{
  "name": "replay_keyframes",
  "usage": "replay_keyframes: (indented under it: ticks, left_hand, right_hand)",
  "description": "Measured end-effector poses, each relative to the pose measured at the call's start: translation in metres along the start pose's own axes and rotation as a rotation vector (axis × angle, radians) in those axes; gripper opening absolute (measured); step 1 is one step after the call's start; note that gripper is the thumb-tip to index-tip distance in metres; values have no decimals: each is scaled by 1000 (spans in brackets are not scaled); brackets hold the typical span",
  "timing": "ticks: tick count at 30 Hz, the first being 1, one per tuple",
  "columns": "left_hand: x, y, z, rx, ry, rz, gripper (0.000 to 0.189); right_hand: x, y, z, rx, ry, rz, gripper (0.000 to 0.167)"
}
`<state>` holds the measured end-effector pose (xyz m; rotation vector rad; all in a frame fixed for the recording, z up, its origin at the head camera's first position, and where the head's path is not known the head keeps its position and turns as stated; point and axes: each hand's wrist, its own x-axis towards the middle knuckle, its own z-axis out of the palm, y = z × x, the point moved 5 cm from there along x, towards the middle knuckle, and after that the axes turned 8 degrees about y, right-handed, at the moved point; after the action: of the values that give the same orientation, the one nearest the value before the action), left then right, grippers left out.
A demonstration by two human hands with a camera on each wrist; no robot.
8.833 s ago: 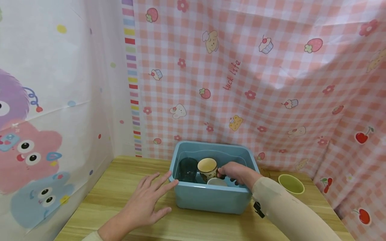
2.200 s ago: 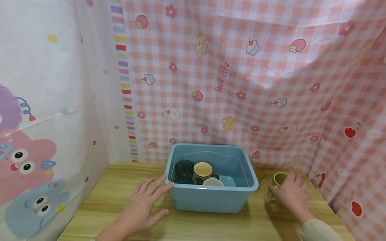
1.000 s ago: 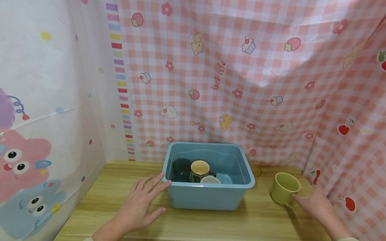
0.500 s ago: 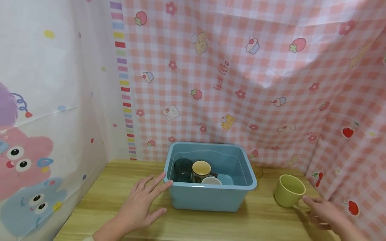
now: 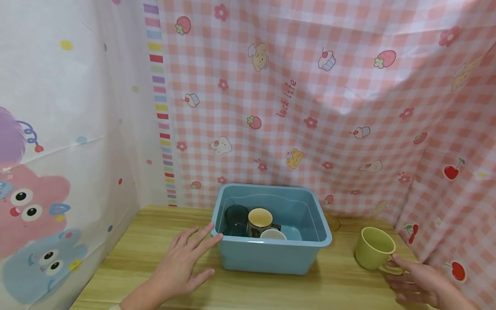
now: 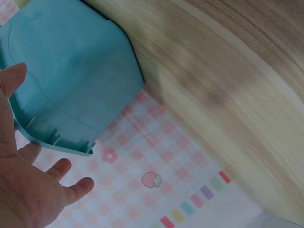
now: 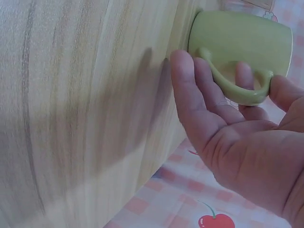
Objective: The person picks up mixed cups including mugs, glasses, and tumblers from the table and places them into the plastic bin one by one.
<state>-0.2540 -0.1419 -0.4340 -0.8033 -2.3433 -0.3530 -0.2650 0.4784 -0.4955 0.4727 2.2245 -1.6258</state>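
A blue plastic bin [image 5: 267, 256] stands on the wooden table against the checked cloth. My left hand [image 5: 180, 260] rests spread fingertips on the bin's left rim, also visible in the left wrist view. Right of the bin, a yellow-green mug [image 5: 370, 252] is upright on the table. My right hand [image 5: 422, 280] is at the mug's handle [image 7: 240, 92]. In the right wrist view, the thumb touches the handle's upper end and one finger shows behind its loop. The other fingers lie loosely extended, not curled round it.
Inside the bin are a dark glass cup [image 5: 236, 219], a cream patterned mug [image 5: 260, 219] with a dark handle, and a white cup [image 5: 273, 234]. Patterned cloths hang behind the table and at both sides. A thin, faint cord-like loop [image 5: 334, 221] lies beside the bin.
My right hand left the bin for the green mug, then moved from over its rim to its right side. The mug's handle has turned into view, pointing right. My left hand stays put.
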Motion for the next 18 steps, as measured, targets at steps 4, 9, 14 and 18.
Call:
replay_keyframes:
  ticks: [4, 9, 14, 18]
  left_hand:
    - [0, 1, -1, 4, 15, 4, 94]
    - [-1, 1, -2, 9, 19, 7, 94]
    - [-1, 1, -2, 8, 16, 5, 91]
    - [-1, 1, -1, 6, 12, 3, 91]
  right_hand:
    - [2, 0, -2, 56, -48, -7, 62]
    - [4, 2, -3, 129, -56, 10, 49]
    - [6, 5, -3, 183, -136, 7, 47]
    - [8, 6, -3, 197, -169, 33, 49]
